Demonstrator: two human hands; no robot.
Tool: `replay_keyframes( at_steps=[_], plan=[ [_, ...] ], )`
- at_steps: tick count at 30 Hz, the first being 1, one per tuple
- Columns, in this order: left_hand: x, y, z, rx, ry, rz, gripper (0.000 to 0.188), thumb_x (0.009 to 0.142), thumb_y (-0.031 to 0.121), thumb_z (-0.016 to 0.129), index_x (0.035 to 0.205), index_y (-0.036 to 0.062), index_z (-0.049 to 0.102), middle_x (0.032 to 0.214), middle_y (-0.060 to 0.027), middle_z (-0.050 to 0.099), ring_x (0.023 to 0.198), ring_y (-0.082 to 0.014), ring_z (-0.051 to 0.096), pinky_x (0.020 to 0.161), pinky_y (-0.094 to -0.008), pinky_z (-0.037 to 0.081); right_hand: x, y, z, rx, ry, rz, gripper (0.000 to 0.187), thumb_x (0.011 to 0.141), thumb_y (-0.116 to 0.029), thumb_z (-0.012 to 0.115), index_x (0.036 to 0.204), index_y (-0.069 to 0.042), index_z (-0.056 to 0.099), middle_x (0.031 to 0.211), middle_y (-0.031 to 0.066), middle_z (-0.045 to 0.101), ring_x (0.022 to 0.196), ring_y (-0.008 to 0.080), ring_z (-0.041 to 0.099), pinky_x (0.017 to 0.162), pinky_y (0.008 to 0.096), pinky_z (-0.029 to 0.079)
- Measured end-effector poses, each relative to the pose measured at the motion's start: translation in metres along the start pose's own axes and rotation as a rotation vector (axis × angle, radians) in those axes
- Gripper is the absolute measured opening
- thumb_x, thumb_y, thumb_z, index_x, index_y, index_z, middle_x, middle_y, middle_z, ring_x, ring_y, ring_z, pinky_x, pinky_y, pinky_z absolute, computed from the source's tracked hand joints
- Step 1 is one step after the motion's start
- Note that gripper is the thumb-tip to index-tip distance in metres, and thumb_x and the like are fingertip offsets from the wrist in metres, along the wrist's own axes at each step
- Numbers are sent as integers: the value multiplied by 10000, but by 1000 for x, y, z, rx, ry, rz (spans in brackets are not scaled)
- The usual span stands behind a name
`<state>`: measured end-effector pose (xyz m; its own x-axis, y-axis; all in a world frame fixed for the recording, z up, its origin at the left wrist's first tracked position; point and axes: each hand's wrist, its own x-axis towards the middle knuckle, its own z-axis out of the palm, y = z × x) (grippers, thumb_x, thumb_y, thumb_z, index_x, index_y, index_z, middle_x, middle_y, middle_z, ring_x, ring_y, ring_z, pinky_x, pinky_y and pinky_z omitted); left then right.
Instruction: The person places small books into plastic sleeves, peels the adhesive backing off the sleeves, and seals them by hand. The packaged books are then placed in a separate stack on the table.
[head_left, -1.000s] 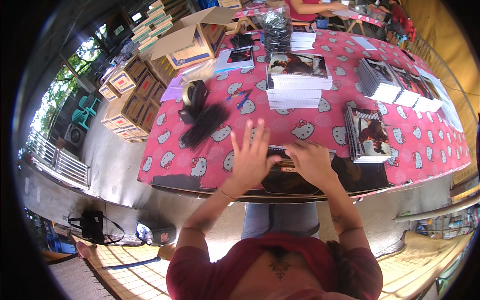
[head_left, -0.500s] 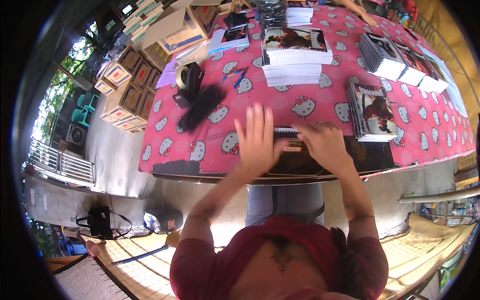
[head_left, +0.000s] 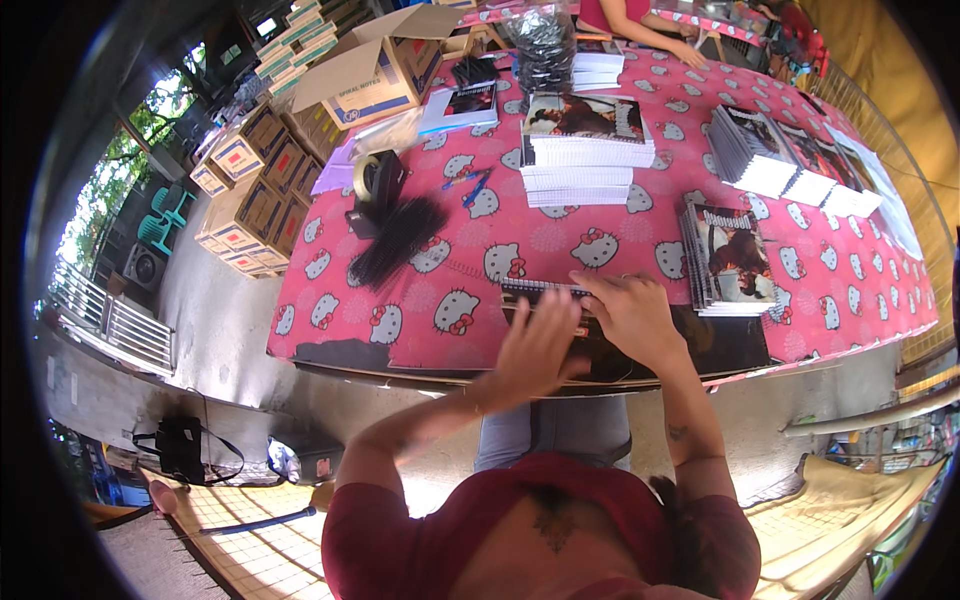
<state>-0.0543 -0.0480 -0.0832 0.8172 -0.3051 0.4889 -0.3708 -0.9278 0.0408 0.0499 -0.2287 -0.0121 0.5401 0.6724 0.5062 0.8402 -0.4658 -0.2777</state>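
Observation:
A dark-covered spiral notebook (head_left: pixel 520 288) lies at the table's near edge, its coiled edge facing away from me. My left hand (head_left: pixel 540 345) is over its left part, fingers stretched out and slightly blurred; I see nothing in them. My right hand (head_left: pixel 632 315) bends its fingers over the coiled edge and grips it near the middle. Both hands hide most of the cover. Beneath and to the right is a black sheet (head_left: pixel 725 342). A bundle of black plastic coils (head_left: pixel 400 243) rests to the left, with one loose coil (head_left: pixel 465 268) beside it.
Spiral notebooks stand in a stack (head_left: pixel 585 150) ahead, a smaller pile (head_left: pixel 735 260) at right and a row (head_left: pixel 790 165) farther right. A tape dispenser (head_left: pixel 375 185) and blue pens (head_left: pixel 477 188) lie left. Cartons (head_left: pixel 385 80) sit behind; another person's hand (head_left: pixel 690 55) touches the far side.
My left hand has come down and toward me from beside the notebook's far edge onto its left part, uncovering the coil there. My right hand stays at the coiled edge. The view has tilted up slightly.

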Motion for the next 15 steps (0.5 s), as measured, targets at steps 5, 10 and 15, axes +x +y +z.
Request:
replay_keyframes(
  at_steps=[5, 10, 15],
  plan=[
    [31, -15, -12, -29, 37, -71, 889, 994, 595, 448, 1507, -122, 330, 1597, -339, 285, 1508, -488, 249, 1176, -672, 162, 3, -6, -4, -16, -78, 84, 337, 905, -196, 687, 1239, -150, 692, 907, 99, 746, 767, 295, 698, 733, 437, 520],
    [44, -20, -19, 17, 124, -114, 853, 977, 517, 525, 1519, -109, 319, 1607, -346, 255, 1513, -489, 238, 1174, -678, 159, 1, -6, 2, -31, -76, 96, 408, 890, -220, 711, 1289, -158, 657, 983, 91, 748, 829, 292, 703, 777, 430, 524],
    [-20, -4, 11, -77, -16, 38, 807, 984, 526, 510, 1526, -52, 359, 1600, -307, 308, 1481, -525, 278, 1160, -693, 169, -20, -10, -30, 26, 123, 91, 711, 820, -140, 817, 1455, -111, 498, 1318, 145, 655, 1181, 239, 642, 945, 392, 499]
  ],
)
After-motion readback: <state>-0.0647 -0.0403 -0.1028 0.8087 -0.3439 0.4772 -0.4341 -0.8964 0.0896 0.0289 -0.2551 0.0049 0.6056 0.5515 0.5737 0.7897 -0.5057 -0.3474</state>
